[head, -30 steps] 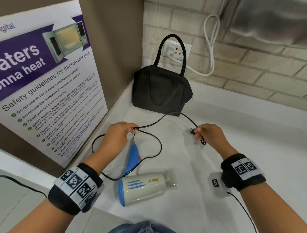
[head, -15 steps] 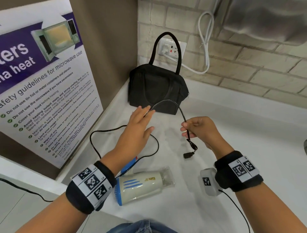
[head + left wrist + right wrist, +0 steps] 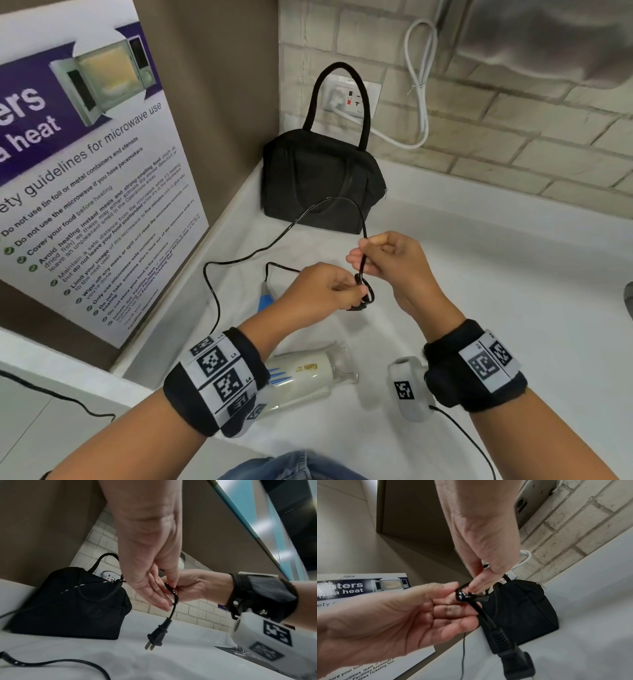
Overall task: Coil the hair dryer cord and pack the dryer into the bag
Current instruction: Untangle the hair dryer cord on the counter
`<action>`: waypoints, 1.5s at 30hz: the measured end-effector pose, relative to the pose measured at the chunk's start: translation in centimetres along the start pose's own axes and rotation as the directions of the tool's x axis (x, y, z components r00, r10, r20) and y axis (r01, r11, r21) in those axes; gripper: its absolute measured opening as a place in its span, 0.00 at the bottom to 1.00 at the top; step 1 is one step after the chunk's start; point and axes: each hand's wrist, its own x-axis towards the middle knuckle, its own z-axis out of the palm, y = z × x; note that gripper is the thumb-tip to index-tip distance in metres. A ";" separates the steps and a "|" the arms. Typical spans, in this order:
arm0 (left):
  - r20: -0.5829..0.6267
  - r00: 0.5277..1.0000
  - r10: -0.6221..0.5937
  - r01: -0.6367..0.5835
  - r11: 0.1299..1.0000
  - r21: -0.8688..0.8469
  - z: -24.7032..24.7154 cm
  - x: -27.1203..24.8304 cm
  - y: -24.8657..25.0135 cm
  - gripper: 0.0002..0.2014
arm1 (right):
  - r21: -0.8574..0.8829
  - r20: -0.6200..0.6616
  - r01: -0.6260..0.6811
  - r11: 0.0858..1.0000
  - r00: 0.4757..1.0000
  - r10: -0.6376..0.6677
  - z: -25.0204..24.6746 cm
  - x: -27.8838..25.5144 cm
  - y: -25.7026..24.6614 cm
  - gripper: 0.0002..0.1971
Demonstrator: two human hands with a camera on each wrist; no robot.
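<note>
On the white counter (image 3: pixel 479 308) in the brick-wall corner, the black bag (image 3: pixel 318 178) stands behind and the hair dryer (image 3: pixel 305 373) lies near me, while my left hand (image 3: pixel 322 291), open half a second ago, now pinches with my right hand (image 3: pixel 394 260) the cord (image 3: pixel 239 257) near its plug (image 3: pixel 157 635).

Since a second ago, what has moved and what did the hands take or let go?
The left hand let go mid-cord, moved right and now pinches the cord near the plug, meeting the right hand, which kept its grip and turned the plug end downward. The hair dryer and bag lie unmoved.
</note>
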 end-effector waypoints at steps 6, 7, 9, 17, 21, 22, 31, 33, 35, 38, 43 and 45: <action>-0.120 0.991 -0.051 0.008 0.942 -0.337 -1.3 -0.1 1.1 0.09 | -0.325 0.261 0.032 0.945 0.964 0.057 -1.6 -1.0 1.4 0.20; -0.138 0.989 -0.054 -0.003 0.925 -0.380 -1.6 -0.1 1.2 0.09 | -0.367 0.324 0.038 0.929 0.942 0.090 -1.8 -1.4 1.8 0.21; -0.153 0.986 -0.068 -0.003 0.907 -0.422 -2.2 -0.2 1.4 0.09 | -0.427 0.399 0.043 0.903 0.905 0.146 -2.0 -2.0 2.6 0.15; -0.222 0.972 -0.070 -0.022 0.922 -0.387 -2.6 -0.1 1.2 0.11 | -0.258 0.304 -0.031 0.966 0.946 0.111 -1.5 -2.5 3.4 0.12; -0.277 0.960 -0.048 -0.045 0.946 -0.322 -2.6 -0.3 1.2 0.12 | -0.339 0.311 -0.006 0.941 0.943 0.118 -0.6 -2.9 3.4 0.11; -0.288 0.957 -0.041 -0.056 0.946 -0.320 -2.6 -0.4 1.3 0.12 | -0.348 0.295 -0.005 0.937 0.949 0.115 -0.3 -3.0 3.4 0.09; -0.238 0.971 -0.034 -0.017 0.978 -0.209 -1.5 -0.8 0.7 0.13 | -0.280 0.125 0.087 0.956 0.991 -0.053 0.3 -2.1 3.4 0.06; -0.226 0.973 -0.049 -0.007 0.970 -0.244 -1.5 -0.7 0.7 0.13 | -0.224 0.149 0.073 0.972 0.988 -0.040 0.3 -1.9 3.4 0.08; -0.189 0.980 -0.070 0.014 0.959 -0.282 -1.6 -0.7 0.6 0.14 | -0.202 0.191 0.057 0.978 0.981 -0.018 0.4 -1.9 3.4 0.10; -0.167 0.983 -0.074 0.026 0.962 -0.271 -1.5 -0.7 0.6 0.14 | -0.160 0.181 0.054 0.986 0.983 -0.024 0.7 -2.1 3.4 0.11; -0.167 0.985 -0.050 0.027 0.990 -0.140 -1.1 -0.9 0.3 0.12 | -0.053 0.205 0.034 0.998 0.979 -0.022 1.4 -2.5 2.8 0.11; -0.191 0.981 -0.045 0.024 0.994 -0.109 -1.2 -0.9 0.1 0.13 | -0.002 0.265 0.031 1.000 0.964 -0.029 1.4 -2.6 2.3 0.15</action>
